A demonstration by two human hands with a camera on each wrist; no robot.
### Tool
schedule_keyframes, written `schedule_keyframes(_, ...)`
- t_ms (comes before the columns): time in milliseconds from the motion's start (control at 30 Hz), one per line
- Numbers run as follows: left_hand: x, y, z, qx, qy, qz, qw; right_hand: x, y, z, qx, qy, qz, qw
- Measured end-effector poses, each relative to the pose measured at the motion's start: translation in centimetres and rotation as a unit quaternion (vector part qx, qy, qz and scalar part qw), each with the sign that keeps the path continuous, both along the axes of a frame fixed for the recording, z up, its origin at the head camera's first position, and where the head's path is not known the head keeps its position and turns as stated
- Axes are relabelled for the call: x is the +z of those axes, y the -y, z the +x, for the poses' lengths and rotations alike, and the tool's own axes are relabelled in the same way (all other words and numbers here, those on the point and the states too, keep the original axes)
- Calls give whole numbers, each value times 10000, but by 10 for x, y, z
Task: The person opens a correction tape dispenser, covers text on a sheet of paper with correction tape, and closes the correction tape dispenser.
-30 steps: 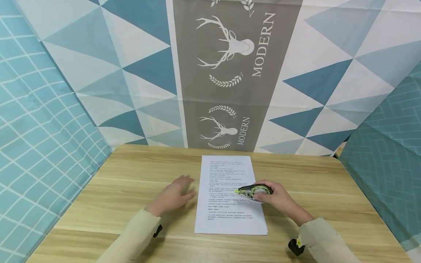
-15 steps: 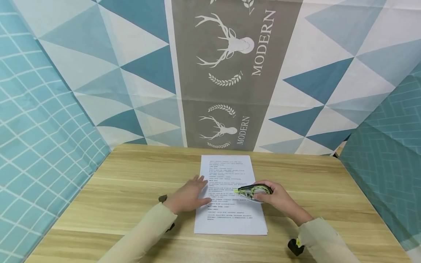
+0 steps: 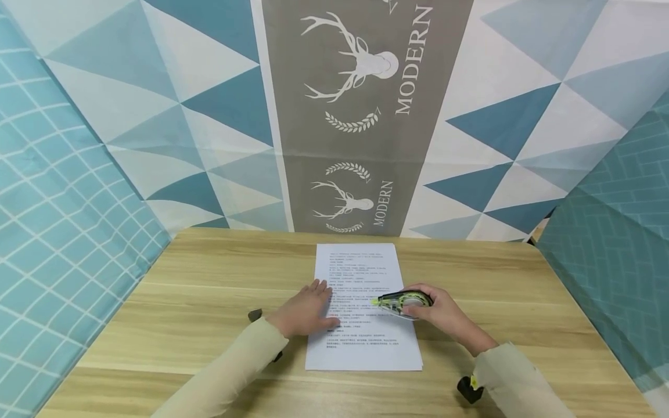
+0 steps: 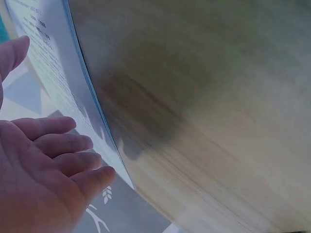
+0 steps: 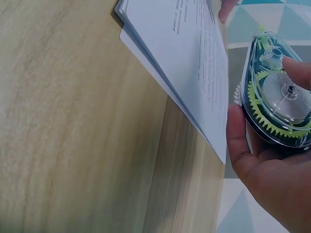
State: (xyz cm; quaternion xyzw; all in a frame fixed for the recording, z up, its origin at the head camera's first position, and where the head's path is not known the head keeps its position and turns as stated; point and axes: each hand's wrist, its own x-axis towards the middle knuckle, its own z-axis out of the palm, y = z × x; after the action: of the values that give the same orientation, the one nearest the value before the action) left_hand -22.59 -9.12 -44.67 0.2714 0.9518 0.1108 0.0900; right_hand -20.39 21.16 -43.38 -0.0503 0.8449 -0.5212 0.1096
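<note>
A small stack of printed paper point(image 3: 360, 357) lies on the wooden table. My left hand point(image 3: 305, 309) is at the stack's left edge, fingers spread and fairly straight; whether it presses the top sheet is hard to tell. In the left wrist view that hand point(image 4: 48, 170) shows its palm and straight fingers, holding nothing. My right hand point(image 3: 436, 307) grips a correction tape point(image 3: 405, 303) above the right half of the paper, its yellow-green tip pointing left. The right wrist view shows the tape's clear case and green gear point(image 5: 277, 92) between thumb and fingers of the right hand point(image 5: 272, 179).
The wooden table point(image 3: 209, 290) extends around the paper on all sides. Behind it hangs a patterned cloth point(image 3: 355, 133) with deer heads and triangles. Blue tiled-pattern cloth point(image 3: 68, 232) stands at the left, and teal cloth point(image 3: 611, 267) at the right.
My left hand has moved right from beside the paper onto its left edge. The right hand with the correction tape has stayed in place. The head view has shifted slightly.
</note>
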Motion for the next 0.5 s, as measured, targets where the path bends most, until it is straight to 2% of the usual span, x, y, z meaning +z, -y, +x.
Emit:
schedule_keyframes(300,0,-1,-2,143,298,-227,9992,-2,-1,-2,-35,27,20,10000)
schedule_keyframes(500,0,-2,-2,157,297,-266,9991,-3,-2,-3,-23,6,24,10000)
